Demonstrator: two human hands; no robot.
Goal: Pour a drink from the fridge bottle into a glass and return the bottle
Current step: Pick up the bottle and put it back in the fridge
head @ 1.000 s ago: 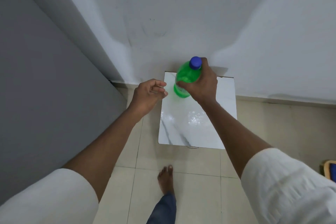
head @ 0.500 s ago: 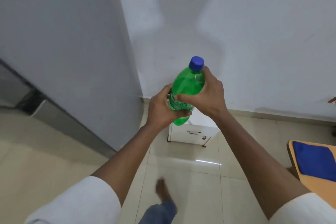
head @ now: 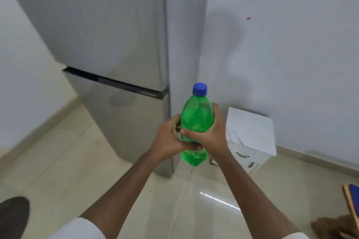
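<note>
Two hands hold a green plastic bottle (head: 197,122) upright in mid-air, in front of a closed grey fridge (head: 116,48). The left hand (head: 169,139) wraps the bottle's lower body from the left, fingers curled around its far side and thumb across the near side. The right hand (head: 211,132) clasps it from the right, fingers curled round the far side and thumb pressed across the middle of the bottle, just above the left thumb. A blue cap (head: 199,89) sits on the bottle's neck, and the green base shows below both hands. The fridge stands to the left of the bottle, both doors shut, a dark gap dividing the upper door from the lower. A low white cabinet (head: 252,132) stands against the wall to the right, its drawer handles visible. Pale tiles cover the floor (head: 58,170).
</note>
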